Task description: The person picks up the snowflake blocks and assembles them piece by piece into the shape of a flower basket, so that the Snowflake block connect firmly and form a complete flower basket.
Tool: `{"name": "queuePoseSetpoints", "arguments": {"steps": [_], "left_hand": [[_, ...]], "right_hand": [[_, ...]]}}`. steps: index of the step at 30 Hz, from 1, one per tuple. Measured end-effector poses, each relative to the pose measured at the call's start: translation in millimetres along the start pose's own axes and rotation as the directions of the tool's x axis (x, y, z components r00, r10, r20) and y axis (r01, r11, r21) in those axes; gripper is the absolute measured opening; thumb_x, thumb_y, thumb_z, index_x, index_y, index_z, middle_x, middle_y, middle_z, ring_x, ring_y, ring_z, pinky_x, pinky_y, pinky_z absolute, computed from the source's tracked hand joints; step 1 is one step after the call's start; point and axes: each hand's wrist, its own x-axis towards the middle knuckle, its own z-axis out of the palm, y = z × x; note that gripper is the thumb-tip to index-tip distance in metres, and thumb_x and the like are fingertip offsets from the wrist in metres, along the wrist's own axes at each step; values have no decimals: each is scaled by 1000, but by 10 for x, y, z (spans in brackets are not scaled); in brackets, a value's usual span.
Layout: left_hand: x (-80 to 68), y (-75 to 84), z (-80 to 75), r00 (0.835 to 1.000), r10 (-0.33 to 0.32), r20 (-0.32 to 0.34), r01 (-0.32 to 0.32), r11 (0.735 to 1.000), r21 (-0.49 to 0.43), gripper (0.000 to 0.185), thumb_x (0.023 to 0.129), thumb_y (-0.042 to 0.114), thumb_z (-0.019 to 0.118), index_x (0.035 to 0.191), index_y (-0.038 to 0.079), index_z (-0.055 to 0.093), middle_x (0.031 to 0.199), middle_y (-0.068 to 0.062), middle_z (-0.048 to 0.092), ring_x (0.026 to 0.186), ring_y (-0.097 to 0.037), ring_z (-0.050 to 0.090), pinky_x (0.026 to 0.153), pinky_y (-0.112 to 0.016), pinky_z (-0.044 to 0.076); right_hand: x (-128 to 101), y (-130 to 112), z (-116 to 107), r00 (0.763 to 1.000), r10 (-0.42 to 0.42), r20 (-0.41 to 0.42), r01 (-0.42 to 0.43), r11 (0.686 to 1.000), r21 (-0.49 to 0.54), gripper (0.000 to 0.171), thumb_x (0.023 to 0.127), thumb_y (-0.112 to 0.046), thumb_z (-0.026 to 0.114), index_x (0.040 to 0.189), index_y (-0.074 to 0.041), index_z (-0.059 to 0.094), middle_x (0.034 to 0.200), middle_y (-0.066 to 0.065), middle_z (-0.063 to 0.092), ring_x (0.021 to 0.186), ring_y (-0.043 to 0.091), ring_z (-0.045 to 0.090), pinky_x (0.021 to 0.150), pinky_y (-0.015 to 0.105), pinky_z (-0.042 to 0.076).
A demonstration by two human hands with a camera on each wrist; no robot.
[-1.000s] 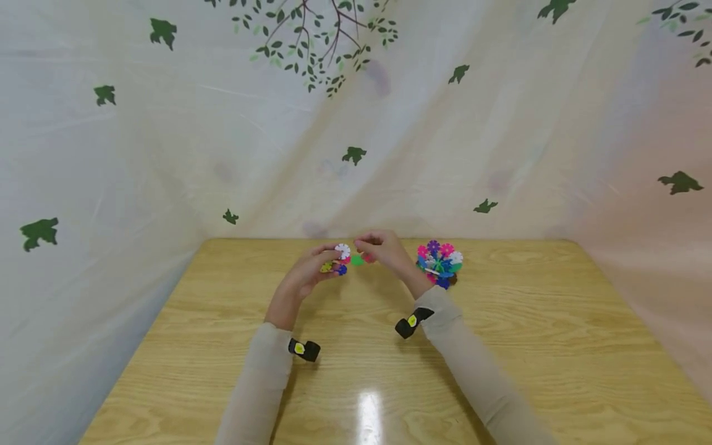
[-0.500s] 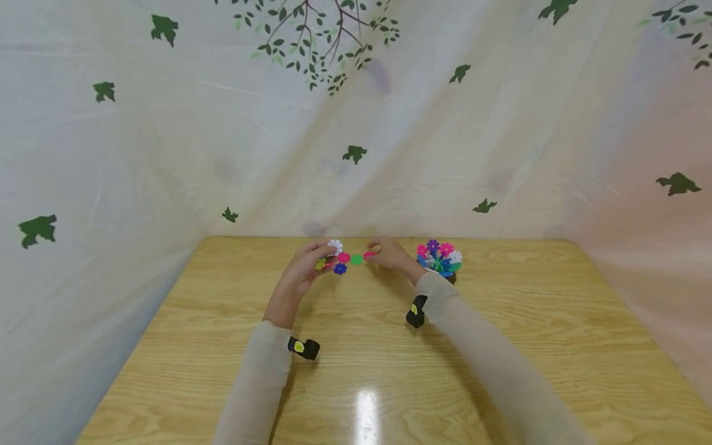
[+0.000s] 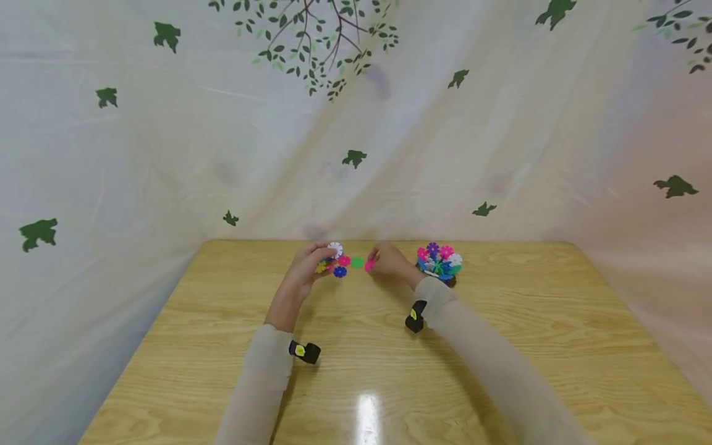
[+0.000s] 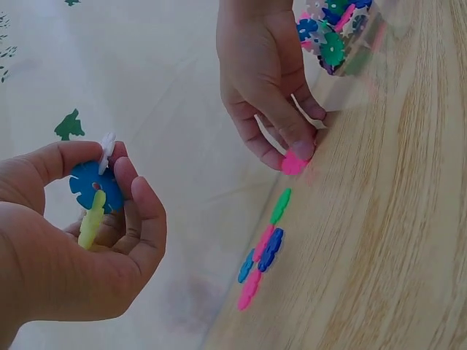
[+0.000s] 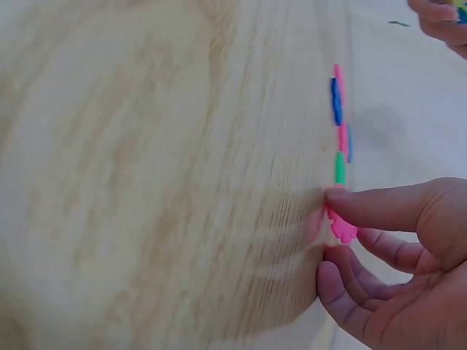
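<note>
My left hand (image 3: 309,267) (image 4: 87,219) holds a small cluster of flower-shaped plastic discs, blue (image 4: 87,184), yellow-green (image 4: 90,219) and white (image 3: 335,249). My right hand (image 3: 387,262) (image 5: 394,255) pinches a pink disc (image 5: 340,227) (image 4: 294,162) (image 3: 369,265) at the tabletop. Between the hands, a green disc (image 3: 356,262) (image 4: 280,205), pink discs (image 3: 343,261) (image 4: 255,271) and a blue disc (image 3: 340,271) (image 4: 270,250) lie on the wooden table (image 3: 500,321).
A heap of many coloured discs (image 3: 439,262) (image 4: 332,29) sits just right of my right hand, near the table's far edge. A leaf-printed white curtain (image 3: 356,123) hangs close behind and around the table.
My right hand came down from above the table to the surface with the pink disc. The left hand stayed nearly still with its cluster.
</note>
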Motion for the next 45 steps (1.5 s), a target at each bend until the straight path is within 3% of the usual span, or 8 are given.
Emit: {"name": "queuePoseSetpoints", "arguments": {"steps": [8, 12, 16, 19, 24, 29, 35, 45], "left_hand": [[11, -40, 11, 1000, -9, -1, 9, 998, -64, 30, 101, 12, 61, 127, -2, 59, 103, -1, 61, 86, -10, 62, 72, -18, 55], [29, -72, 27, 1000, -17, -6, 16, 994, -106, 26, 101, 8, 59, 125, -2, 57, 99, -1, 61, 85, -10, 60, 69, -16, 55], [28, -89, 35, 1000, -27, -15, 25, 993, -115, 27, 101, 8, 59, 125, -1, 57, 99, -1, 60, 82, -9, 59, 68, -15, 55], [12, -92, 39, 999, -33, -15, 31, 994, -104, 29, 101, 9, 59, 128, -1, 56, 102, -2, 59, 81, -8, 58, 68, -16, 55], [0, -89, 52, 1000, -23, 0, 23, 996, -89, 34, 102, 11, 58, 133, -2, 54, 102, -2, 59, 81, -8, 59, 70, -16, 56], [7, -88, 53, 1000, -14, 5, 14, 995, -95, 34, 102, 10, 58, 133, -2, 55, 101, -1, 60, 84, -10, 60, 71, -16, 56], [4, -70, 75, 1000, -17, 11, 18, 993, -113, 28, 100, 7, 58, 126, -2, 55, 98, -2, 60, 81, -9, 62, 69, -16, 57], [2, -50, 114, 1000, 26, 16, -23, 988, -150, 15, 100, 5, 59, 115, 2, 55, 100, -6, 60, 76, -9, 63, 69, -17, 56]], "right_hand": [[-76, -33, 20, 999, 30, 38, -38, 973, 229, 19, 86, 2, 74, 103, 7, 68, 79, 3, 61, 64, 10, 55, 58, 22, 50], [-150, -132, 7, 1000, -13, -17, 18, 920, 390, 23, 91, 0, 71, 112, 9, 68, 88, 6, 67, 70, 8, 62, 71, 36, 60], [-228, -267, -15, 993, -71, -94, 108, 862, 495, 27, 93, -2, 71, 117, 9, 68, 95, 10, 73, 78, 10, 67, 86, 54, 58], [-271, -356, -19, 985, -94, -144, 158, 827, 539, 25, 93, -4, 72, 115, 8, 69, 95, 9, 74, 80, 12, 67, 88, 55, 58], [-298, -454, 1, 971, -110, -210, 211, 805, 555, 19, 91, -4, 75, 106, 6, 71, 91, 9, 74, 78, 15, 67, 78, 38, 62], [-311, -497, 36, 955, -156, -252, 271, 808, 523, 16, 90, -7, 77, 101, 4, 73, 92, 11, 75, 75, 11, 67, 68, 23, 57], [-330, -517, 58, 934, -201, -295, 328, 808, 490, 12, 89, -6, 78, 96, 3, 74, 92, 15, 75, 77, 9, 69, 69, 23, 57], [-318, -525, 97, 891, -235, -389, 415, 771, 484, 9, 86, 2, 78, 89, 9, 74, 90, 28, 73, 71, 17, 69, 64, 19, 55]]}}
